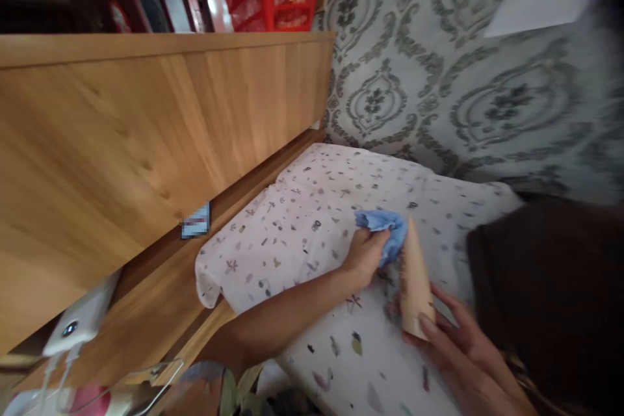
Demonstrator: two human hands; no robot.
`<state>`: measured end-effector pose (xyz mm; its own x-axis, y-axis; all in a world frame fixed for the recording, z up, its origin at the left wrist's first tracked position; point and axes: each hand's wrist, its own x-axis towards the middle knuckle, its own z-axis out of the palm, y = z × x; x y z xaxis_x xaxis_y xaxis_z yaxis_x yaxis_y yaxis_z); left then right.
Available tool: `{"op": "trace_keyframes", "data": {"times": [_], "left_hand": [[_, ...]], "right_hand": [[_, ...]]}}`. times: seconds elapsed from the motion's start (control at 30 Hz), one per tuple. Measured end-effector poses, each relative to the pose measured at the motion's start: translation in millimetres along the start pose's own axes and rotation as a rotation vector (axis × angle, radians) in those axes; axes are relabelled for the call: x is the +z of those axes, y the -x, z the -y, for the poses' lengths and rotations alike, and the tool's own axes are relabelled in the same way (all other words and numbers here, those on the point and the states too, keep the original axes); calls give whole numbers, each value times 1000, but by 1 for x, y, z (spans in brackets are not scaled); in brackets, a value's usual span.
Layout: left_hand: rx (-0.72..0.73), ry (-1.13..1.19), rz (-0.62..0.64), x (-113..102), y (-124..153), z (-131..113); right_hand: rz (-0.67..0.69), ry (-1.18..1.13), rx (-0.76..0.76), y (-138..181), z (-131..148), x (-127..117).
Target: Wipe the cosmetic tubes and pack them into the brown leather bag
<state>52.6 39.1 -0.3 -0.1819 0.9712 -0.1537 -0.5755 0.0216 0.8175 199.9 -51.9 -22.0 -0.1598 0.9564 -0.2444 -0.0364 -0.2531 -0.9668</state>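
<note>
Right hand (453, 338) grips tan tube (414, 283), long axis near-far, tip away | left hand (365, 257) clutches blue cloth (387, 231)

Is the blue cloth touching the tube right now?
Touching. The head view shows the blue cloth, bunched in the left hand, pressed against the upper side of the tube held by the right hand, with no gap.

Glossy wood headboard (160, 117), soft blue cloth (385, 231), matt tan tube (415, 286) (likely plastic), printed cotton sheet (312, 208)
</note>
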Motion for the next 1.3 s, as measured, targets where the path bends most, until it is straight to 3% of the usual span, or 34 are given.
{"op": "trace_keyframes", "data": {"times": [0.1, 0.3, 0.67, 0.73, 0.83, 0.93, 1.0, 1.03, 1.1, 1.17, 1.23, 1.3], "left_hand": [[6, -88, 80, -1, 10, -1], [302, -255, 207, -7, 11, 2], [625, -803, 760, -4, 47, 4], [638, -841, 729, -5, 48, 3], [628, -772, 536, -8, 38, 1], [508, -555, 228, -10, 26, -3], [285, -385, 59, -8, 24, -6], [141, -304, 42, -7, 25, -7], [-125, -160, 144, -4, 31, -9], [-279, -68, 303, -2, 38, -9], [-324, -49, 353, -2, 42, -6], [-308, -80, 309, -4, 42, -1]], "right_hand": [[30, -211, 38, 10, 16, 5], [115, -520, 36, 9, 17, -1], [4, -688, -88, 2, 10, -7], [33, -710, -67, 2, 8, -6], [134, -763, 35, 4, 6, -4], [246, -875, 141, 8, 6, -1], [340, -953, 199, 10, 7, 0], [389, -982, 229, 11, 8, 1], [467, -1009, 288, 12, 9, 1], [503, -995, 323, 14, 10, 3], [494, -940, 330, 15, 8, 5], [437, -841, 293, 16, 5, 9]]}}
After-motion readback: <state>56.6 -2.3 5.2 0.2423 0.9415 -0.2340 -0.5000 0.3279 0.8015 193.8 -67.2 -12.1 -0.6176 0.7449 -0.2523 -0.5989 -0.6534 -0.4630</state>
